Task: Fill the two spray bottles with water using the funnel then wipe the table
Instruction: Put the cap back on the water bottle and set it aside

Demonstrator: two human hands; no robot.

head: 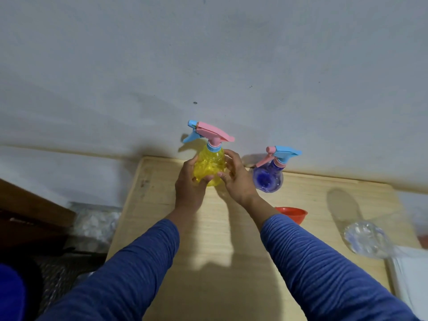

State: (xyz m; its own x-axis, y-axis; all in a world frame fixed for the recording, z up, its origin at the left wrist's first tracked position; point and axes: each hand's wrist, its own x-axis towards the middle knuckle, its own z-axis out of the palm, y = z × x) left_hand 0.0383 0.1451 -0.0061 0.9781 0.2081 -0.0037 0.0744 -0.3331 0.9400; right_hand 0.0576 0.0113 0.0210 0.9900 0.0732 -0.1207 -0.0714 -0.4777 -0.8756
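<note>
The yellow spray bottle [209,167] is held upright at the far edge of the wooden bench [231,228] by the left hand [188,185] and the right hand [237,179], whose fingers are curled around its body. The purple spray bottle [268,179] is standing just beside it (to the right), and the red funnel [294,214] is lying nearer, partly hidden by the right sleeve [324,269].

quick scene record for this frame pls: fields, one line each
surface: light wooden table against a grey wall
left hand: left hand on the yellow translucent plastic spray bottle
right hand: right hand on the same bottle's other side
yellow bottle head: pink-and-blue trigger head on, upright
second bottle: purple translucent spray bottle, head on, untouched
funnel: red plastic funnel on the table, partly behind the right forearm
water source: clear plastic bottle, blurred
</note>
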